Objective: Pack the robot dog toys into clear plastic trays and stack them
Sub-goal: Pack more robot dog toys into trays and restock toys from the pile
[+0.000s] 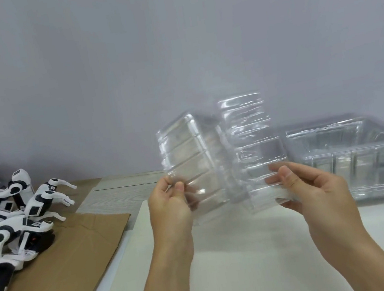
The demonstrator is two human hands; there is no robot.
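Above the white table (227, 263), in the middle of the view, two bare hands hold clear plastic trays up in the air. Left hand (169, 205) pinches the lower near edge of the left tray (187, 155), thumb on the near face and the other fingers curled behind the plastic. Right hand (315, 189) pinches the lower edge of the right tray (252, 141) the same way, thumb on top and fingers showing blurred through the plastic beneath. Both trays stand on end, their long axes running up and away from the hands; the left one leans to the left at its top, the right one is nearer upright, and they meet along their inner edges low down, spreading apart higher up. Whether they are two separate trays or hinged halves, I cannot tell. To the right, on the table, sits a stack of clear trays (361, 161). At far left, a heap of black-and-white robot dog toys (18, 214) lies on brown cardboard (66, 261), legs pointing mostly right.
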